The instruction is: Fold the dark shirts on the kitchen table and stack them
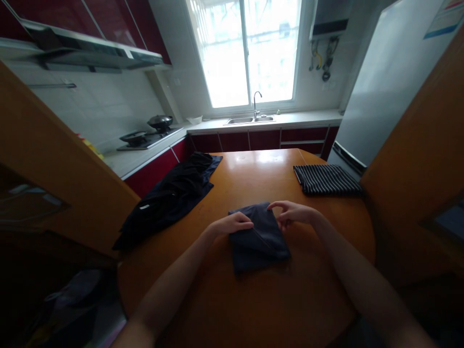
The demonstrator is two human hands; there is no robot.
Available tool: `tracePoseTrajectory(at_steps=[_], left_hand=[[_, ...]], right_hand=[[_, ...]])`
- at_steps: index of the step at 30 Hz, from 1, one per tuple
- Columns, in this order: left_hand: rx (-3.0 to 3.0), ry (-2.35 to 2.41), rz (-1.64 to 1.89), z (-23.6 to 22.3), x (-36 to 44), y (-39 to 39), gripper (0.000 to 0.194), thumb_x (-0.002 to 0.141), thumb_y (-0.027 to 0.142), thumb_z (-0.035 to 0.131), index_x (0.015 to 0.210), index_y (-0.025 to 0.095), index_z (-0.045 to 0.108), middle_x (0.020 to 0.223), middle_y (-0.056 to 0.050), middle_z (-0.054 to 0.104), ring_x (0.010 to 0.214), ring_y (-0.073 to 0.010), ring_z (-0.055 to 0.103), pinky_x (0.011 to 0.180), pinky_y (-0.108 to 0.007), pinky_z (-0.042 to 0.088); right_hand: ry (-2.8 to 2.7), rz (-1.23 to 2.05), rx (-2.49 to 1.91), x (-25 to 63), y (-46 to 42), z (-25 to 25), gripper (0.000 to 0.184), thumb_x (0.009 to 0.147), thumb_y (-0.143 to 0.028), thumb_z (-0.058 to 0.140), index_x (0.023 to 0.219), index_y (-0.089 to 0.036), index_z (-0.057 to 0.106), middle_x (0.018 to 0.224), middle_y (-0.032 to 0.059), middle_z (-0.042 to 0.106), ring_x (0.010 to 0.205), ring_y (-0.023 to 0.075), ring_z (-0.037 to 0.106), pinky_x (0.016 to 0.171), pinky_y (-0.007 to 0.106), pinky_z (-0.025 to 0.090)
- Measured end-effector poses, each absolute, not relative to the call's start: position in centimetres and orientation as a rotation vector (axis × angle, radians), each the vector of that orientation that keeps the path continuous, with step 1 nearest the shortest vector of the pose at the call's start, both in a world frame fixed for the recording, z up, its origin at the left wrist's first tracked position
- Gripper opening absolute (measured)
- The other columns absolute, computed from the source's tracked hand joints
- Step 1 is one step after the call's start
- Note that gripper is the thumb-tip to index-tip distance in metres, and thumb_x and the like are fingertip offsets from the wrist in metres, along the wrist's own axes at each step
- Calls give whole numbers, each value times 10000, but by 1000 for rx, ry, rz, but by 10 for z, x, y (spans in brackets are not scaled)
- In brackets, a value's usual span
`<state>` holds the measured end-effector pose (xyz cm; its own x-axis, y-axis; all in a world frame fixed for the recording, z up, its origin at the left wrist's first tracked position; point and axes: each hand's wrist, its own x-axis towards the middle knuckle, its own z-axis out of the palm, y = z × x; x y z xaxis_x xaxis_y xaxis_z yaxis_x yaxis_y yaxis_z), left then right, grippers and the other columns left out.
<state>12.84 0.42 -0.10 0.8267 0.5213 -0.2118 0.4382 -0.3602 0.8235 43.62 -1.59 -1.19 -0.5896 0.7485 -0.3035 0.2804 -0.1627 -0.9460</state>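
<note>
A dark blue-grey garment (259, 246), folded into a small, slightly uneven rectangle, lies on the wooden table (253, 183) in front of me. My left hand (232, 223) is closed at its upper left edge, with the fingers together over the cloth; their undersides are hidden. At the upper right corner of the garment is my right hand (292, 212). Its index finger stretches out to touch the corner, while the other fingers bend lower down beside the right edge, with a gap between them and the index finger.
Dark clothes (174, 193) lie loosely spread along the table's left side. A folded black-and-white striped garment (328, 180) rests at the right edge. Beyond the table are a counter with a sink (241, 120), a stove with pans (160, 122) and a fridge (384, 82).
</note>
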Motion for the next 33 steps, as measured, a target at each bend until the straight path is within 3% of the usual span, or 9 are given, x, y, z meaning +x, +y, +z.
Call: tracePoseTrajectory(at_steps=[3,7,11,13,15,18,21,27,33], left_hand=[[1916,753,149,-3,124,7,562,861,640,627,641,123,618,551,52,398,520,-67,302,474,-212,202],[1668,831,511,-12,126,21,453,793,575,741,868,129,723,762,-18,639,675,-126,549,602,-211,429],[1121,1074,1460,-20,120,57,400,948,486,547,1233,213,614,1081,-87,650,901,-167,652,797,-289,532],[1010,1262,1740,-25,110,71,368,980,364,452,1317,249,547,1208,-99,600,1016,-164,646,871,-291,521],[1096,1478,1850,-33,102,75,379,933,254,463,1302,234,550,1260,-106,568,1069,-173,623,916,-295,504],[1450,1632,1752,-47,100,66,356,850,164,499,1189,187,604,1126,-92,604,971,-185,616,889,-309,512],[1778,1645,1455,-58,109,54,290,871,170,491,1129,178,623,942,-50,610,826,-180,612,812,-312,523],[2217,1955,787,-64,115,41,343,925,312,607,1238,174,613,1105,-134,626,1067,-284,605,966,-415,467],[2216,1794,847,-62,112,45,261,896,166,610,1153,170,656,1004,-111,668,972,-257,647,904,-375,512]], right_hand=[[-1871,1870,-1073,433,-17,-11,645,769,-296,671,1385,-178,521,806,44,765,629,175,726,517,204,501],[-1901,1801,-995,428,-16,-10,559,765,-252,628,1318,-176,604,858,48,765,647,158,719,527,199,491],[-1497,1407,-1071,421,-6,-16,563,721,-190,555,1282,-165,594,841,33,745,626,127,680,519,187,469],[-1378,1262,-1140,418,2,-25,482,689,-182,529,1159,-146,632,792,28,725,577,119,645,482,187,439],[-1368,1175,-1208,413,9,-35,380,668,-178,515,1020,-144,654,737,16,701,537,114,612,465,193,425],[-1455,1089,-1253,404,13,-50,271,672,-174,505,888,-151,667,692,9,682,539,114,592,509,211,455],[-1577,1023,-1273,395,12,-60,262,702,-173,502,881,-149,690,702,16,691,556,123,588,551,231,477],[-1755,711,-1358,388,5,-67,237,753,-154,525,856,-171,738,783,39,721,683,151,643,657,250,508],[-1641,1183,-1332,366,-7,-63,143,787,-175,563,844,-162,694,546,-23,625,472,129,621,470,209,500]])
